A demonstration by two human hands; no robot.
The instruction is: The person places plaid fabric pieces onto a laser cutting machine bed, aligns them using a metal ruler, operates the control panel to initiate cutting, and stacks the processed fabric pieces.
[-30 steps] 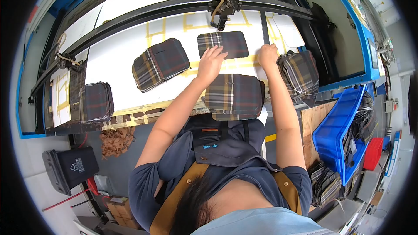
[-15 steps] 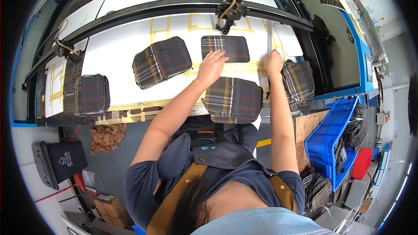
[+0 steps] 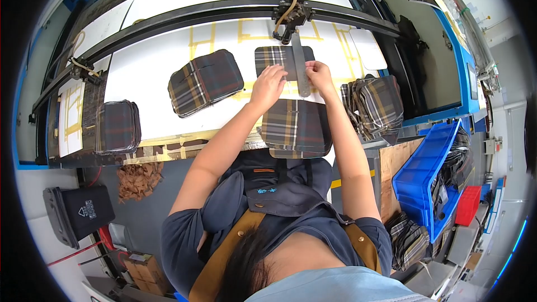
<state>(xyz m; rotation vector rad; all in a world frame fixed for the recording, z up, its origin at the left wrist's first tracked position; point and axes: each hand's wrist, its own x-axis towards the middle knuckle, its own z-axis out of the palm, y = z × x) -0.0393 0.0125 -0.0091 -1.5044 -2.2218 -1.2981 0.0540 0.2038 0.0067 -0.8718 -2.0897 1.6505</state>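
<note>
A plaid fabric piece (image 3: 270, 56) lies flat on the white board below the machine head. My left hand (image 3: 268, 85) rests with spread fingers on its lower left edge. A long grey metal strip (image 3: 300, 64) lies upright in the view across the right part of the piece. My right hand (image 3: 320, 77) pinches the strip's right side near its lower end. Just below both hands is a stack of plaid pieces (image 3: 296, 126) at the table edge. Another plaid stack (image 3: 206, 83) sits to the left, and a fanned pile (image 3: 376, 105) is to the right.
A black gantry rail (image 3: 224, 7) with a machine head (image 3: 291, 14) spans the table. At the far left is a plaid stack (image 3: 118, 127). A blue crate (image 3: 417, 176), a red bin (image 3: 468, 205) and a black bin (image 3: 78, 215) stand beyond the table.
My right hand has moved left, bringing the metal strip from the right side of the board onto the plaid piece. My left hand has stayed at the piece's lower edge.
</note>
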